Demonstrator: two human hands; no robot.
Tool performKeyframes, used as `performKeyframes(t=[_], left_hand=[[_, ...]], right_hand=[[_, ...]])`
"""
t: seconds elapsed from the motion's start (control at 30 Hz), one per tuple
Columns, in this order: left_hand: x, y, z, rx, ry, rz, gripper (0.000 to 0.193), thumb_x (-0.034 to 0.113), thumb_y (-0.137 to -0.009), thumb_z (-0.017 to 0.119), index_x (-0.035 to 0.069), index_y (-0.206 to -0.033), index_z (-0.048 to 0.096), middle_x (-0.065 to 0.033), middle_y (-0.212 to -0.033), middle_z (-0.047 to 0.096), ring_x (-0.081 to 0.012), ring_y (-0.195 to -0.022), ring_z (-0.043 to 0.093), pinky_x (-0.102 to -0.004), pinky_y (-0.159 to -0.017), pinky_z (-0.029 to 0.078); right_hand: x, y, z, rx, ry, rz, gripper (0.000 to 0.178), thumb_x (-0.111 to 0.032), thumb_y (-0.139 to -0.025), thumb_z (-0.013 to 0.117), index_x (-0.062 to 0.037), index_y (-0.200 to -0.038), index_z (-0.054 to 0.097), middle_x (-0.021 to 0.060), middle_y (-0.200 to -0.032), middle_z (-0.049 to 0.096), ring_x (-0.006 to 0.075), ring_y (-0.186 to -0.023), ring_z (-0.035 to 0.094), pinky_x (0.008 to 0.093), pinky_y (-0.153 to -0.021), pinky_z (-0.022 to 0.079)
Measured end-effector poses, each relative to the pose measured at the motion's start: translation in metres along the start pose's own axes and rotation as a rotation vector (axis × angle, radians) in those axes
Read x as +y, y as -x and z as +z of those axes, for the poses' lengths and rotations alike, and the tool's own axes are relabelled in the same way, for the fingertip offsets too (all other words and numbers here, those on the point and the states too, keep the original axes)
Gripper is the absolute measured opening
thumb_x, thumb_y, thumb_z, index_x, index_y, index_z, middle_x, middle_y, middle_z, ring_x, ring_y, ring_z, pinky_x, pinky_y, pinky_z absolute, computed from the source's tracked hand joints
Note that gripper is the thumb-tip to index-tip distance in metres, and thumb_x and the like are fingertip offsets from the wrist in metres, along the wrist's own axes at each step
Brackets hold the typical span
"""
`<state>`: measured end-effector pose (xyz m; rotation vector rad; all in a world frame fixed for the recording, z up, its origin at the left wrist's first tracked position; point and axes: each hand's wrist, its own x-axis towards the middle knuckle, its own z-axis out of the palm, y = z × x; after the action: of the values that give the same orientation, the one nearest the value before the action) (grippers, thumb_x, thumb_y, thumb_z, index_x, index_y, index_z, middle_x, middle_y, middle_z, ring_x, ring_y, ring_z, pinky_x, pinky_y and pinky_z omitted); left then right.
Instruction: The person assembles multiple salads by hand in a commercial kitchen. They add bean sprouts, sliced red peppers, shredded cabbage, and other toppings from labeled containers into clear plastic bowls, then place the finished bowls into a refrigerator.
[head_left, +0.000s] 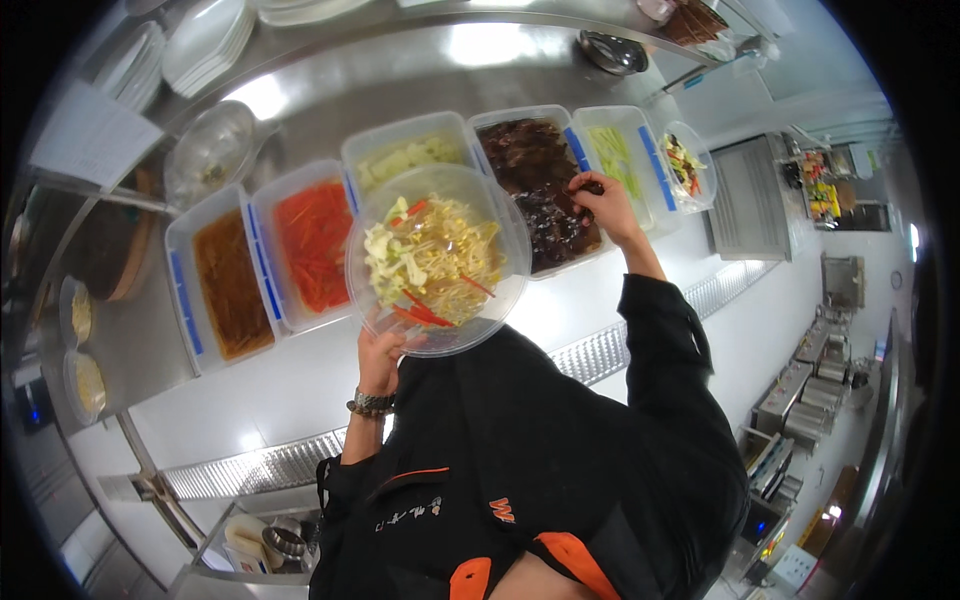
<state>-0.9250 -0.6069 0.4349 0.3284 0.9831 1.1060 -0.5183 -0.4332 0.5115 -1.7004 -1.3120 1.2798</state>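
My left hand (pixel 380 357) grips the lower edge of a clear round plastic bowl (pixel 514 232), holding it up in front of the bins. Inside lie bean sprouts (pixel 462 250), pale cabbage pieces (pixel 388 255) and red pepper strips (pixel 425 316). My right hand (pixel 606 208) is over a bin of dark strips in liquid (pixel 525 155), which look like wood ear fungus. Its fingers are pinched around a small dark piece of the same look. The bowl partly covers the bin of pale green slices (pixel 410 160) behind it.
Left of the bowl stand bins of red pepper strips (pixel 312 245) and brown shreds (pixel 230 285). On the right are a bin of light green strips (pixel 615 160) and a clear bowl of mixed vegetables (pixel 683 165). A metal bowl (pixel 213 150) and stacked white plates (pixel 208 45) sit farther back.
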Motion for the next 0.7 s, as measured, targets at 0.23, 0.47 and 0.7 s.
performKeyframes(t=[0.23,0.47,0.7], left_hand=[[-0.003,-0.032,0.003,-0.165,-0.080,-0.033,0.066,-0.002,-0.082,0.052,0.001,-0.146,0.039,-0.0225,-0.134,0.059,-0.0373,-0.121,0.062,-0.0550,-0.090,0.059],[-0.027,-0.054,0.044,-0.192,-0.060,-0.055,0.060,-0.005,-0.080,0.050,-0.001,-0.140,0.046,-0.0218,-0.130,0.062,-0.0368,-0.116,0.064,-0.0556,-0.091,0.058],[-0.066,-0.065,0.102,-0.092,0.045,-0.042,0.068,-0.004,-0.079,0.058,-0.001,-0.145,0.039,-0.0202,-0.132,0.057,-0.0357,-0.117,0.062,-0.0568,-0.093,0.059]], right_hand=[[-0.092,0.069,0.049,-0.515,0.285,-0.482,0.057,-0.003,-0.085,0.069,-0.0104,-0.141,0.058,0.0100,-0.147,0.053,0.0261,-0.136,0.050,0.0420,-0.111,0.044],[-0.050,0.042,0.009,-0.292,0.072,-0.347,0.059,-0.007,-0.089,0.070,-0.0093,-0.145,0.053,0.0084,-0.147,0.052,0.0236,-0.134,0.052,0.0371,-0.106,0.049],[0.094,-0.067,-0.140,0.082,0.208,-0.152,0.048,-0.021,-0.089,0.074,-0.0039,-0.132,0.064,0.0140,-0.121,0.071,0.0264,-0.111,0.068,0.0367,-0.095,0.053]])
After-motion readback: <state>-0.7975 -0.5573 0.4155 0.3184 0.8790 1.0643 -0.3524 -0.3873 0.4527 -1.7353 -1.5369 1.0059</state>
